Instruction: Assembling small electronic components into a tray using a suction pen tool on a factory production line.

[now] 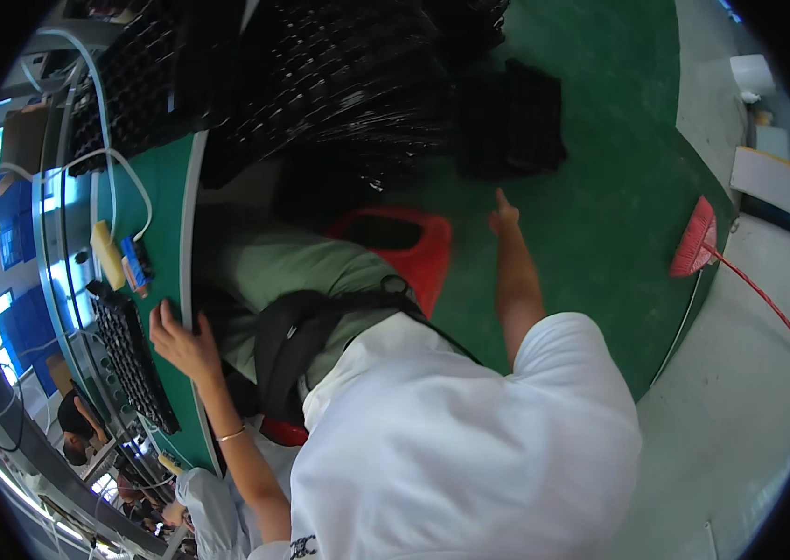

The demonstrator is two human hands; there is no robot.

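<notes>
My left hand [186,343] rests at the edge of the green-topped workbench [163,173], its fingers stretched out and nothing in them. Beyond its fingertips lie a blue and orange object [135,267] and a yellow bar-shaped piece [107,254]. A black tray with many cells [136,359] lies beside the hand on the bench. My right hand [505,217] reaches out over the green floor, index finger extended, with no object visible in it. Just past that finger stands a dark stack of trays [511,121], apart from the hand.
Black trays in shiny plastic wrap [339,84] are piled on the floor ahead. A red plastic seat [427,257] is beside my legs. To the right, a pink broom [696,241] leans near the wall. Another person's pale sleeve [211,509] shows at lower left. White cables [101,93] hang over the bench.
</notes>
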